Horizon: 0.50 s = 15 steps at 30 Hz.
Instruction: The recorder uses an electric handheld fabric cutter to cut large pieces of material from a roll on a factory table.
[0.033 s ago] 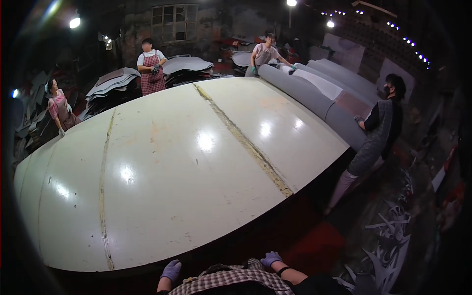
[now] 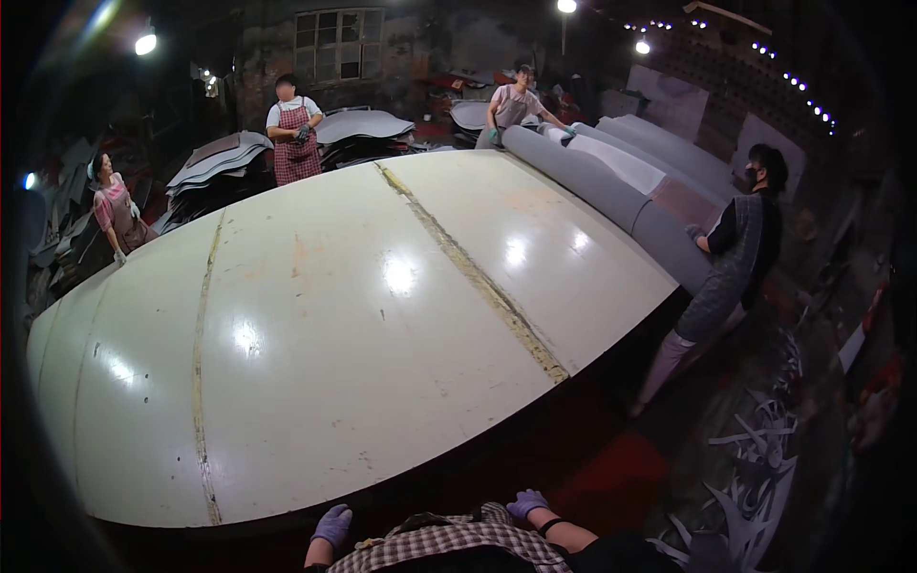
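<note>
My left hand (image 2: 333, 525) and my right hand (image 2: 527, 503) wear purple gloves and sit low in the head view, close to my checked apron. Both are just below the near edge of a huge glossy cream table (image 2: 315, 382), and neither holds anything. The fingers of each hand are loosely spread. Two worn seams run across the tabletop, away from me. A long grey roll of sheet material (image 2: 611, 196) lies along the table's right edge. One person at its far end (image 2: 516, 103) and another in a dark top at its near end (image 2: 740, 248) have their hands on it.
Two more people in aprons stand beyond the table, one at the far side (image 2: 294, 129) and one at the left (image 2: 117, 210). Stacks of grey sheets (image 2: 215, 162) lie behind them. More grey rolls (image 2: 669, 153) are at the right. Pale offcuts (image 2: 764, 458) litter the dark floor.
</note>
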{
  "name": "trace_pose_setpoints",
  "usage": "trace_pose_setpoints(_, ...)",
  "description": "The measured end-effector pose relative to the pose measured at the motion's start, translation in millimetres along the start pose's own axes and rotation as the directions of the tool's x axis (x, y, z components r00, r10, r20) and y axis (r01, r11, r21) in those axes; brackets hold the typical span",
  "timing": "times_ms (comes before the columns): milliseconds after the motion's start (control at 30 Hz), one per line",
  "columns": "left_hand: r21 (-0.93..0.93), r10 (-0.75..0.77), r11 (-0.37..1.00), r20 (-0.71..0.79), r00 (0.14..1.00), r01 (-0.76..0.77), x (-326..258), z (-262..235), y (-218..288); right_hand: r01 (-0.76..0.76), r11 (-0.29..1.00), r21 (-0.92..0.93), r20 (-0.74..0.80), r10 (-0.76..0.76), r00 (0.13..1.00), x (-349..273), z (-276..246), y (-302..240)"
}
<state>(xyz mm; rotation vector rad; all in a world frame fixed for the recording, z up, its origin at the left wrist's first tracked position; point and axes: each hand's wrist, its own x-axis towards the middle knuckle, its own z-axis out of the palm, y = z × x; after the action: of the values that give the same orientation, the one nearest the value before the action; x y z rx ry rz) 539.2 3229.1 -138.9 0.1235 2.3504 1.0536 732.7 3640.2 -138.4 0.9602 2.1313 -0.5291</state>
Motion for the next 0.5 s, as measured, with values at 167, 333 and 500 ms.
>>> trace_pose_setpoints(167, 0.004, -0.018, 1.000, -0.019, 1.000, 0.018, -3, 0, -5, 0.165, 0.956, -0.243, 0.129, -0.137, 0.982, 12, 10, 8)
trace_pose_setpoints(333, -0.028, -0.066, 0.997, 0.004, 0.998, 0.066, -10, -2, 11, 0.094, 0.993, -0.076, 0.134, -0.083, 0.987, 78, 54, 35)
trace_pose_setpoints(500, 0.026, -0.045, 0.999, 0.021, 0.999, 0.045, -8, -3, -1, 0.137, 0.990, -0.046, 0.143, -0.129, 0.981, 87, 59, 34)
